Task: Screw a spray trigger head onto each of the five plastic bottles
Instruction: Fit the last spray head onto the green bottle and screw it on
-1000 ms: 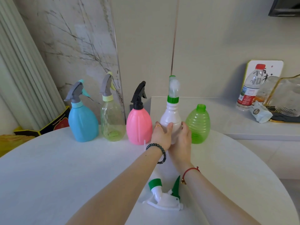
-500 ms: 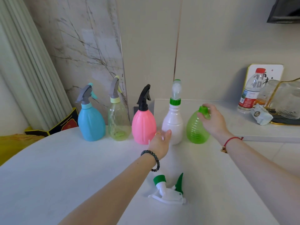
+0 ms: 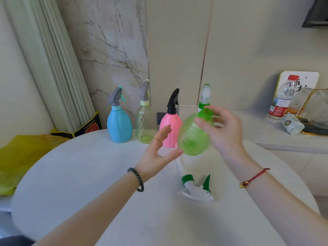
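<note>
Five spray bottles are counted: blue (image 3: 119, 127), clear (image 3: 145, 125), pink (image 3: 170, 129) and white (image 3: 204, 96) in a far row from left to right, and a green one (image 3: 194, 137) raised in front of them. Four are fitted with trigger heads, and one loose head (image 3: 196, 189) is seen lying near on the table (image 3: 71, 183). Two hands, the left (image 3: 158, 153) and the right (image 3: 224, 132), and one water bottle (image 3: 282, 98) at far right are also counted.
</note>
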Demonstrator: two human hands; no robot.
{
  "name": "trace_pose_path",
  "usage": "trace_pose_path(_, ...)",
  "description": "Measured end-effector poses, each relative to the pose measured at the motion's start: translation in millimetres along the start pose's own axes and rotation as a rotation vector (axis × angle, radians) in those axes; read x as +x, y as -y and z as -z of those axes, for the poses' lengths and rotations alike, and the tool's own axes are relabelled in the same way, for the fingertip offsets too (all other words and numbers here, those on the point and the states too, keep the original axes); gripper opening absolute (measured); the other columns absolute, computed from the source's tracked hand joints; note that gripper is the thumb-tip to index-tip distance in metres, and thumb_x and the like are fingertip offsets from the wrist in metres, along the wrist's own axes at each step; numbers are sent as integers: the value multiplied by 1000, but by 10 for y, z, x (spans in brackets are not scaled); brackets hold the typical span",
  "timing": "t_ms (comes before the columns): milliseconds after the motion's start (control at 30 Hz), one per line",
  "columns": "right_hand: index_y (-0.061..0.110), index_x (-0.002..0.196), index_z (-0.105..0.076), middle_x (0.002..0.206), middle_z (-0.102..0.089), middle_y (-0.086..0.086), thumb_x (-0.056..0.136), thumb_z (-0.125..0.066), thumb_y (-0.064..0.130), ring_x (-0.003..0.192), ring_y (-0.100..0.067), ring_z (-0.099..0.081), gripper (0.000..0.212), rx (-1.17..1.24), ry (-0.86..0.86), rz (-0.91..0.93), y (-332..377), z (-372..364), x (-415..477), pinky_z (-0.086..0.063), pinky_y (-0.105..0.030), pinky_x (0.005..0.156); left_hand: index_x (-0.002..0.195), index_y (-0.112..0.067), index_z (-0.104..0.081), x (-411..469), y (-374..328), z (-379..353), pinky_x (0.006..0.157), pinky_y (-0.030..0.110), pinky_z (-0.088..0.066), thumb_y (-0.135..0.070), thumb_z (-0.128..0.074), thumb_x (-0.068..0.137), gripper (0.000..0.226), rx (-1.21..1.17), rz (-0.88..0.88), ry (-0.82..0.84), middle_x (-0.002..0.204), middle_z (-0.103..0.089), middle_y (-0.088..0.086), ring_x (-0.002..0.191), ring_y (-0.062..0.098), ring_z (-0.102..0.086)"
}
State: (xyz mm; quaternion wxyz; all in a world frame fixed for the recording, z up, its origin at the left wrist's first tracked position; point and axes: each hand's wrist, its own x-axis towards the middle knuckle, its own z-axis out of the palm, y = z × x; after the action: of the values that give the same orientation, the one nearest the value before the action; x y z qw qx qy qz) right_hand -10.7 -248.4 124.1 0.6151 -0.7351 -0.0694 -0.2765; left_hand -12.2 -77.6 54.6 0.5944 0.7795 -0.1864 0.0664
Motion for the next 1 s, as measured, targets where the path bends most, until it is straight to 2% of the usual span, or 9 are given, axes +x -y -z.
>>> trace_pose_path(167,32,85,-62,93,-64,16,64,-80,22,82,3,-57,29,19,257,-79,98,-506,-342,-44,-7,69,117,-59,-24,-244,92,112,93,11,-42,-37,-79,60,81,62,27,-83,119,-49,-25,110,-11,-49)
trace_pose_path(300,21,112,-58,103,-63,2,78,-69,20,92,-10,-58,36,-73,532,-96,-37,-500,-351,-47,-21,85,129,-29,-31,-400,282,221,96,24,-45,-31,-80,60,85,88,97,-114,121,-56,-7,110,4,-55)
trace_pose_path(467,30,130,-45,142,-40,4,82,-44,-5,130,-13,-38,59,-759,973,231,-454,-62,-239,-27,-18,102,122,-35,-33,-471,446,420,78,5,-45,-21,-78,66,73,76,162,-92,111,-56,-15,96,-9,-58)
trace_pose_path(600,33,122,-46,138,-41,2,73,-42,-5,113,-17,-45,62,-978,1268,474,-693,129,-356,-37,-27,84,114,-50,-30,-493,514,454,77,3,-42,-23,-76,67,71,86,187,-55,112,-55,-19,97,-13,-56)
trace_pose_path(700,36,124,-44,147,-33,5,79,-40,0,128,-15,-37,57,-1047,1325,595,-769,183,-371,-28,-24,97,116,-51,-28,-502,540,430,86,11,-45,-29,-76,65,73,68,205,-61,115,-55,-18,103,-8,-55)
trace_pose_path(800,27,111,-51,116,-55,4,80,-41,8,104,-18,-49,38,-1023,1354,719,-775,181,-356,-28,-22,82,117,-49,-27,-504,553,410,92,19,-45,-31,-75,63,75,63,196,-80,117,-55,-15,109,-2,-54)
trace_pose_path(867,25,106,-52,101,-56,8,83,-44,7,91,-11,-50,30,-915,1334,678,-713,204,-354,-30,-20,76,117,-48,-28,-507,544,395,90,15,-45,-29,-75,63,74,61,190,-87,116,-54,-17,107,-6,-54)
trace_pose_path(933,32,93,-50,87,-54,19,84,-51,8,80,2,-49,25,-652,1139,476,-534,204,-354,-36,-19,71,117,-46,-27,-508,544,390,86,7,-43,-21,-76,67,74,54,179,-93,114,-53,-19,102,-14,-53)
trace_pose_path(1000,28,85,-49,81,-57,12,81,-54,6,74,0,-54,23,-303,811,337,-263,126,-301,-42,-20,68,118,-42,-26,-505,549,396,82,2,-40,-14,-74,69,74,43,164,-96,113,-53,-18,99,-18,-52)
